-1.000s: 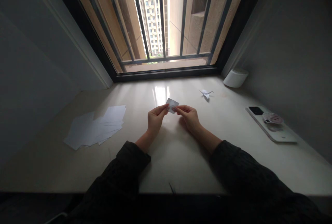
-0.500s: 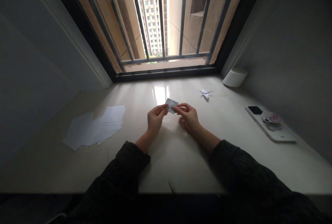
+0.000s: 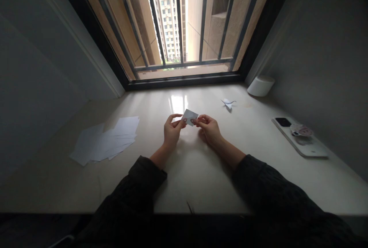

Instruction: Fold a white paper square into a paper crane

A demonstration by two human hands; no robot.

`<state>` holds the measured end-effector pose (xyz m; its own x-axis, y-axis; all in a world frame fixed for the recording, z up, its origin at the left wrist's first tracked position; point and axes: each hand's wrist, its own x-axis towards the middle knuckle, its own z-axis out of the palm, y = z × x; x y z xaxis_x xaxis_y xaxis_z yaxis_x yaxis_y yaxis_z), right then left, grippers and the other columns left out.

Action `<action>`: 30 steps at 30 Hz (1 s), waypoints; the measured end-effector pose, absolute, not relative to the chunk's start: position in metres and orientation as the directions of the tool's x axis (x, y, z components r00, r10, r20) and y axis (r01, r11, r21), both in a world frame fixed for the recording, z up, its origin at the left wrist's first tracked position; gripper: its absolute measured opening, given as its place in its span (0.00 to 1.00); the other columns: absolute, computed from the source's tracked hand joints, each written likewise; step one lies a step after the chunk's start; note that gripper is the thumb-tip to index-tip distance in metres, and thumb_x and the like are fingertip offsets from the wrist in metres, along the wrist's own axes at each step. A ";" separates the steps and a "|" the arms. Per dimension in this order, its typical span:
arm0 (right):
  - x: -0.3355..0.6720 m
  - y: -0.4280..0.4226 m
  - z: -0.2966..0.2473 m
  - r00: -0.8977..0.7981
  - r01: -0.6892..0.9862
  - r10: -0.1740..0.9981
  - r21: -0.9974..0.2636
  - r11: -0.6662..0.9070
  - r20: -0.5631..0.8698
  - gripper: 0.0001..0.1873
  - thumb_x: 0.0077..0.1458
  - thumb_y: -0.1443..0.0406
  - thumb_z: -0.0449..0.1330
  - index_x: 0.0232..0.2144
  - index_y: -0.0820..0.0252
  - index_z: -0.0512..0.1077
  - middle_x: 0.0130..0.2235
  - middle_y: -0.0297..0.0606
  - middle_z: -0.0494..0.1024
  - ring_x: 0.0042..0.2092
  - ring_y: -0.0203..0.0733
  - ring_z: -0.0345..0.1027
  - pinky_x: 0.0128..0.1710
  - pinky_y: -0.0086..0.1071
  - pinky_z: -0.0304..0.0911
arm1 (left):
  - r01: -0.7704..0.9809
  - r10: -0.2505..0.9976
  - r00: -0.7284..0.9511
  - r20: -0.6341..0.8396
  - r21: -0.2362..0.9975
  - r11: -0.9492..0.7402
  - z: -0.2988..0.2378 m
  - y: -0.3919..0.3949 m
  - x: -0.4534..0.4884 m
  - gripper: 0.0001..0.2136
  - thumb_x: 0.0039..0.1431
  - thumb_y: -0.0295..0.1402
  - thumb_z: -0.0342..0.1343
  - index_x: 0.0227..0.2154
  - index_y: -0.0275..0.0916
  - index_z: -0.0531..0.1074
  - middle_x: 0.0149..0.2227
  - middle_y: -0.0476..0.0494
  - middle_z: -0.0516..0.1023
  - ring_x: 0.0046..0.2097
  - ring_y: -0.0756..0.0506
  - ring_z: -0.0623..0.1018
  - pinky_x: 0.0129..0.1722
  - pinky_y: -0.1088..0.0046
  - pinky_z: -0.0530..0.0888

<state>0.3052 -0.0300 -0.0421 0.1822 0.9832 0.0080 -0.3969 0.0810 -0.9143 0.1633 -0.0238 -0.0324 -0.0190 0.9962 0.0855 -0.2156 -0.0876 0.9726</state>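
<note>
A: While both hands meet above the glossy pale sill (image 3: 201, 171), what's held?
B: A small folded white paper (image 3: 190, 117), pinched between left hand (image 3: 171, 132) and right hand (image 3: 209, 128).
A: Nearby?
B: Flat sheets (image 3: 105, 140) lie left.

loose paper sheets (image 3: 105, 141), folded crane (image 3: 228, 103), phone (image 3: 299, 137)

folded paper (image 3: 190, 117) creases too small, elbows cut off
</note>
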 end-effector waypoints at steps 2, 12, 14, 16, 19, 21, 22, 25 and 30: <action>0.305 -0.030 -0.042 0.206 -0.378 0.979 -0.922 0.084 0.005 0.19 0.29 0.59 0.73 0.22 0.58 0.69 0.22 0.31 0.75 0.27 0.37 0.69 0.31 0.33 0.62 | -0.230 0.996 -0.003 0.086 0.969 -0.085 -0.033 -0.024 0.163 0.24 0.43 0.37 0.67 0.44 0.38 0.67 0.28 0.45 0.80 0.33 0.46 0.79 0.40 0.66 0.74; 0.307 -0.031 -0.044 0.184 -0.370 0.982 -0.922 0.114 0.048 0.19 0.31 0.58 0.72 0.22 0.57 0.68 0.21 0.30 0.74 0.27 0.38 0.69 0.34 0.34 0.64 | -0.116 0.995 0.097 -0.005 0.993 0.017 -0.035 -0.021 0.161 0.15 0.43 0.42 0.65 0.29 0.34 0.76 0.31 0.40 0.80 0.37 0.43 0.78 0.35 0.70 0.73; 0.307 -0.031 -0.044 0.179 -0.367 0.983 -0.923 0.113 0.049 0.19 0.31 0.58 0.72 0.22 0.57 0.67 0.21 0.30 0.75 0.28 0.38 0.70 0.34 0.35 0.64 | -0.107 0.995 0.096 -0.003 0.994 0.013 -0.034 -0.020 0.159 0.15 0.43 0.42 0.65 0.29 0.35 0.77 0.31 0.41 0.80 0.37 0.44 0.78 0.35 0.70 0.73; 0.308 -0.031 -0.043 0.177 -0.367 0.983 -0.923 0.113 0.050 0.19 0.31 0.58 0.72 0.22 0.57 0.67 0.22 0.30 0.75 0.28 0.38 0.69 0.34 0.34 0.64 | -0.085 0.995 0.103 -0.002 0.996 0.011 -0.034 -0.019 0.158 0.15 0.43 0.42 0.65 0.29 0.35 0.78 0.30 0.41 0.80 0.36 0.44 0.78 0.34 0.71 0.72; 0.307 -0.031 -0.041 0.182 -0.348 0.982 -0.930 0.114 0.053 0.19 0.32 0.57 0.72 0.21 0.57 0.67 0.22 0.31 0.75 0.27 0.37 0.69 0.33 0.34 0.63 | -0.045 0.993 0.116 0.008 0.999 -0.003 -0.032 -0.018 0.156 0.14 0.44 0.43 0.64 0.28 0.36 0.78 0.29 0.41 0.80 0.35 0.45 0.78 0.32 0.72 0.71; 0.307 -0.031 -0.040 0.195 -0.333 0.979 -0.936 0.118 0.054 0.20 0.31 0.56 0.72 0.21 0.57 0.66 0.21 0.30 0.74 0.27 0.37 0.68 0.32 0.34 0.63 | -0.033 0.993 0.118 0.016 0.999 -0.012 -0.031 -0.018 0.155 0.14 0.45 0.43 0.64 0.26 0.36 0.77 0.28 0.41 0.79 0.34 0.45 0.78 0.30 0.73 0.70; 0.307 -0.031 -0.039 0.201 -0.329 0.978 -0.937 0.120 0.055 0.21 0.30 0.55 0.72 0.20 0.57 0.66 0.21 0.30 0.73 0.27 0.37 0.68 0.31 0.33 0.62 | -0.031 0.993 0.115 0.018 0.999 -0.015 -0.030 -0.018 0.155 0.14 0.45 0.43 0.63 0.25 0.36 0.77 0.28 0.42 0.79 0.34 0.45 0.78 0.30 0.74 0.70; 0.306 -0.031 -0.040 0.210 -0.333 0.976 -0.935 0.123 0.053 0.22 0.29 0.55 0.73 0.20 0.57 0.64 0.20 0.29 0.72 0.25 0.36 0.67 0.29 0.32 0.61 | -0.023 0.995 0.103 0.016 1.000 -0.014 -0.029 -0.020 0.156 0.14 0.45 0.44 0.63 0.23 0.36 0.76 0.27 0.42 0.79 0.34 0.44 0.79 0.28 0.75 0.69; 0.309 -0.029 -0.043 0.217 -0.341 0.976 -0.934 0.106 0.031 0.23 0.30 0.56 0.73 0.20 0.57 0.63 0.21 0.30 0.74 0.25 0.36 0.67 0.28 0.31 0.59 | 0.008 0.990 0.137 0.033 0.999 -0.035 -0.029 -0.020 0.156 0.15 0.46 0.46 0.62 0.26 0.36 0.77 0.28 0.40 0.80 0.34 0.43 0.79 0.30 0.73 0.70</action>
<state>0.3087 -0.0291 -0.0431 0.2166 0.9758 0.0315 -0.3413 0.1059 -0.9340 0.1555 -0.0202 -0.0292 0.1371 0.9900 0.0334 0.0078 -0.0348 0.9994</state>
